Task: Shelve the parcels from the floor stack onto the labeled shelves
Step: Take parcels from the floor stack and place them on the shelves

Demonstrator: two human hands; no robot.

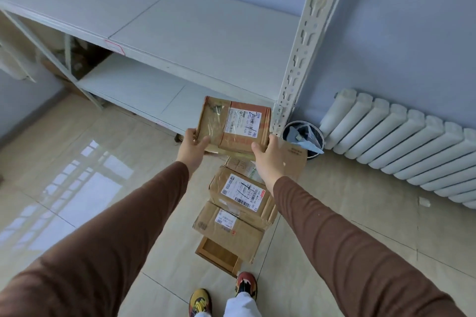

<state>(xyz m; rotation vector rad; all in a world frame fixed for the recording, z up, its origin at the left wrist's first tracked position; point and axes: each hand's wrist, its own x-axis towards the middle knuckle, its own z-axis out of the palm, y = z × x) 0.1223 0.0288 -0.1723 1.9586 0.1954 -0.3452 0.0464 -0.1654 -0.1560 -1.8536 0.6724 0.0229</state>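
Note:
A flat brown cardboard parcel (233,123) with a white shipping label is held in the air in front of the shelf unit. My left hand (193,148) grips its near left corner and my right hand (268,158) grips its near right corner, thumbs on top. Below my arms a row of several more cardboard parcels (239,194) lies on the tiled floor, each with a label; the nearest one (219,255) is small and plain. The white metal shelf (195,33) has two boards in view, with a red-edged label (114,47) on the upper board's front edge.
The shelf's perforated upright post (301,41) stands just right of the held parcel. A small bin (304,136) with a plastic liner sits by the post. A white radiator (401,147) runs along the right wall. My shoes (224,296) are behind the parcel row.

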